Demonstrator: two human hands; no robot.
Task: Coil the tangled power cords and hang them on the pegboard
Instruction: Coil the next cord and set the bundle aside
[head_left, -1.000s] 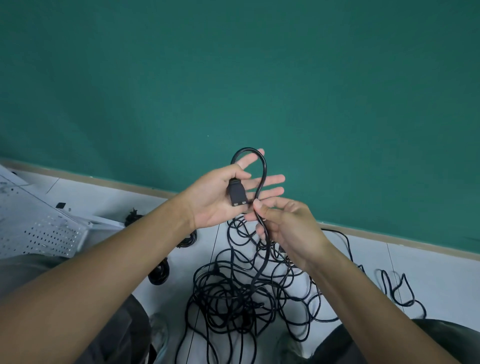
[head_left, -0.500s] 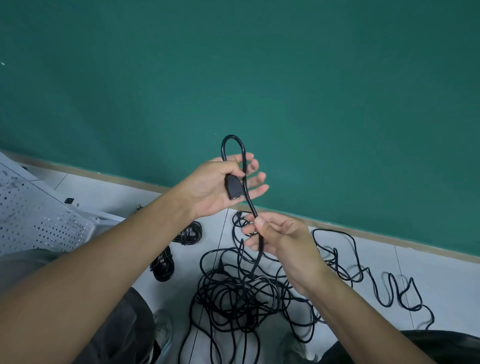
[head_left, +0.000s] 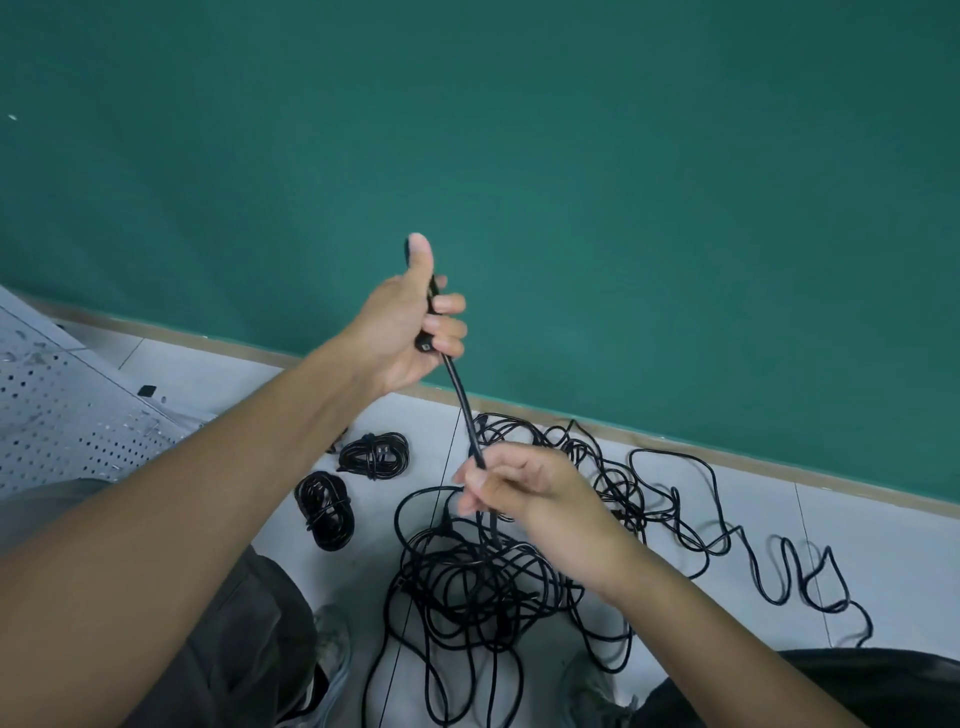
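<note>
Head view. The left hand (head_left: 410, 325) is raised in front of the green wall (head_left: 571, 156), thumb pointing up toward 12 o'clock and fingers curled round a black cord (head_left: 462, 400). The cord's plug (head_left: 425, 344) shows between the lower fingers, its end face turned toward the camera; any marking on it is too small to read. A bit of cord shows beside the thumb tip.

From the left hand the cord runs taut toward 5 o'clock to the right hand (head_left: 524, 488), which pinches it between thumb and fingertips, the other fingers loosely curled. Below the right hand the cord drops into the tangle (head_left: 478, 577), a heap of black loops on the white tiled floor (head_left: 831, 519) at 6 o'clock. Loose strands (head_left: 727, 551) of it wander toward 4 o'clock, near the wall's tan baseboard (head_left: 779, 462).

Two coiled cords lie on the floor at 8 o'clock of the hands, apart from the tangle: one coil (head_left: 374, 455) nearer the wall, the second coil (head_left: 324, 509) nearer the person, just beside it.

The pegboard (head_left: 67, 415), a pale perforated sheet, lies tilted at 9 o'clock at the left edge. No brand or writing is legible anywhere. The person's knees and shoes show along the bottom edge.
</note>
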